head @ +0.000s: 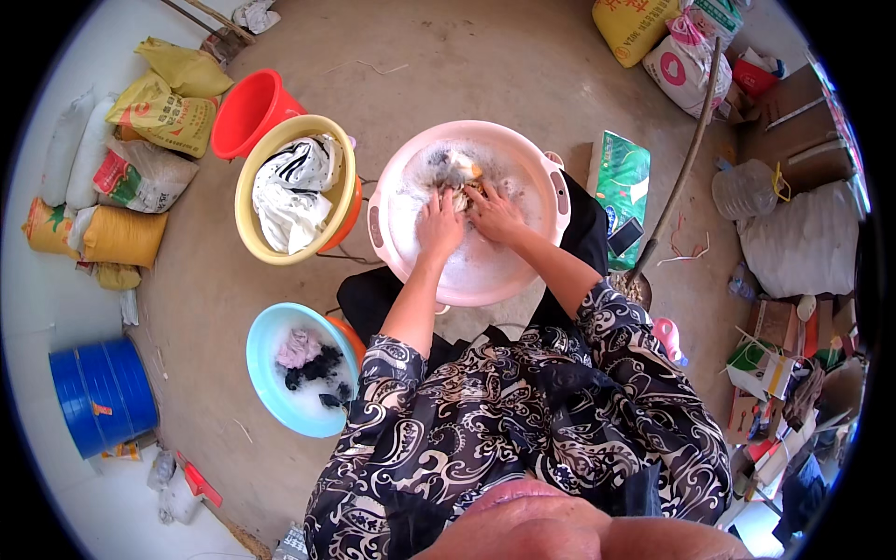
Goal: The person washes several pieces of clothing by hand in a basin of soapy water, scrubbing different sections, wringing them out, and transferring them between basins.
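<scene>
A pink plastic basin [478, 294] with oblong side handles stands between my knees, holding cloudy, sudsy water. In its middle lies a bunched wet cloth [462, 166], pale with dark grey and orange-yellow parts, partly covered by foam. My left hand [441, 222] grips the near side of the cloth from the left. From the right, my right hand [495, 215] has its fingers spread over the same bundle, thumb side towards the left hand. Both sets of fingertips are sunk in the cloth and suds, so they are partly hidden.
Left of me, a yellow basin [246, 234] holds white-and-black fabric beside a red bucket [246, 112]. A light-blue basin [269, 402] contains sudsy lilac and black clothes. At right lie a green tissue pack [623, 175], a phone [625, 236] and a long wooden handle [682, 175].
</scene>
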`<action>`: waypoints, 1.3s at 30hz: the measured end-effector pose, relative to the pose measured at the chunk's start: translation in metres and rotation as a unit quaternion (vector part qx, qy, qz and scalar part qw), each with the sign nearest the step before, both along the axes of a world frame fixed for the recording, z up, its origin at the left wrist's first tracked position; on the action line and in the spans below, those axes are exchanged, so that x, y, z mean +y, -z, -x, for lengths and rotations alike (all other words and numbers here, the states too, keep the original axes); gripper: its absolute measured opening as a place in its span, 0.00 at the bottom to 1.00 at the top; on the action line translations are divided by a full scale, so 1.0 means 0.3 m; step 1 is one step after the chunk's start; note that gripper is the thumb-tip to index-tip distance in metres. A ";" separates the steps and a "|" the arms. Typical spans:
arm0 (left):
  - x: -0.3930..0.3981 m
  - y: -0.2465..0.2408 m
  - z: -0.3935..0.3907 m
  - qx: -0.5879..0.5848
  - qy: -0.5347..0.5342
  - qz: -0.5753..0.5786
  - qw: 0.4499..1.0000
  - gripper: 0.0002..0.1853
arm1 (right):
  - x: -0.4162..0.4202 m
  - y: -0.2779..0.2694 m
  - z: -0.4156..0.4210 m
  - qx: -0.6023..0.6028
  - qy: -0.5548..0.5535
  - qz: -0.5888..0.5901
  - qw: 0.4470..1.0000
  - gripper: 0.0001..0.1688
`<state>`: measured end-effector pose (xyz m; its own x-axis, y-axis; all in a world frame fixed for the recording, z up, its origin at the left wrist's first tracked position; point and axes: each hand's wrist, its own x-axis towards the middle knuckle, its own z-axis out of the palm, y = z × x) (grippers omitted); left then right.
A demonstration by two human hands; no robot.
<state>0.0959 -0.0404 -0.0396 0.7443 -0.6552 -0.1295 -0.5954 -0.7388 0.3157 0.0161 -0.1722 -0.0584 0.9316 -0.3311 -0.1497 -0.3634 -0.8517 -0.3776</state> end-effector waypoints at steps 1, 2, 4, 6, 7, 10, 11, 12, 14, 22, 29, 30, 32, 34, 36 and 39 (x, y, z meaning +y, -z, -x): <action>-0.005 0.005 -0.015 0.040 0.009 0.001 0.999 0.36 | -0.009 0.025 -0.007 0.020 0.027 -0.061 0.998 0.35; -0.010 0.013 -0.025 0.111 0.014 0.017 0.994 0.30 | -0.017 0.050 -0.013 0.039 0.053 -0.123 0.990 0.35; 0.011 0.072 -0.059 0.170 -0.011 -0.035 0.985 0.26 | -0.004 0.075 -0.044 0.046 0.052 -0.182 0.981 0.32; 0.075 0.130 -0.119 0.154 -0.024 -0.089 0.984 0.22 | 0.026 0.063 -0.098 0.012 -0.004 -0.169 0.986 0.27; 0.011 0.094 -0.080 0.158 0.000 -0.071 0.985 0.22 | -0.031 0.134 -0.064 0.011 0.004 -0.160 0.987 0.24; 0.009 0.034 -0.108 0.101 0.026 -0.100 0.990 0.19 | -0.061 0.123 -0.065 -0.031 0.005 -0.158 0.987 0.19; 0.054 0.034 -0.129 0.085 0.022 -0.021 0.996 0.17 | -0.028 0.045 -0.077 -0.046 0.015 -0.175 0.983 0.18; 0.063 0.006 -0.121 0.073 0.031 0.059 0.995 0.16 | -0.027 -0.020 -0.064 -0.058 0.038 -0.190 0.979 0.17; 0.020 -0.143 -0.091 0.092 0.046 0.207 0.973 0.11 | -0.071 -0.081 -0.024 -0.165 0.069 -0.222 0.958 0.19; -0.027 -0.629 -0.117 0.144 -0.017 0.509 0.849 0.10 | -0.076 -0.556 -0.049 -0.317 0.039 -0.348 0.881 0.22; 0.008 -0.731 -0.202 0.250 0.021 0.590 0.767 0.13 | -0.064 -0.825 -0.039 -0.332 -0.006 -0.416 0.847 0.21; 0.021 -0.695 -0.216 0.258 0.010 0.583 0.770 0.13 | -0.056 -0.819 -0.045 -0.332 -0.015 -0.422 0.843 0.21; 0.020 -0.598 -0.221 0.223 0.007 0.550 0.805 0.12 | -0.064 -0.733 -0.054 -0.328 0.010 -0.414 0.849 0.18; 0.025 -0.475 -0.236 0.219 -0.003 0.536 0.815 0.13 | -0.099 -0.628 -0.047 -0.259 0.024 -0.336 0.905 0.18; 0.024 -0.346 -0.247 0.204 -0.001 0.476 0.856 0.17 | -0.133 -0.478 -0.042 -0.187 0.028 -0.261 0.947 0.18; 0.077 -0.117 -0.228 0.087 0.030 0.387 0.917 0.22 | -0.088 -0.249 -0.089 -0.126 0.002 -0.153 0.980 0.21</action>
<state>0.1642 -0.0174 -0.0045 0.7157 -0.6404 0.2786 -0.5186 -0.2202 0.8262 0.0429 -0.1987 0.0162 0.9504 -0.3110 -0.0077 -0.2292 -0.6830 -0.6936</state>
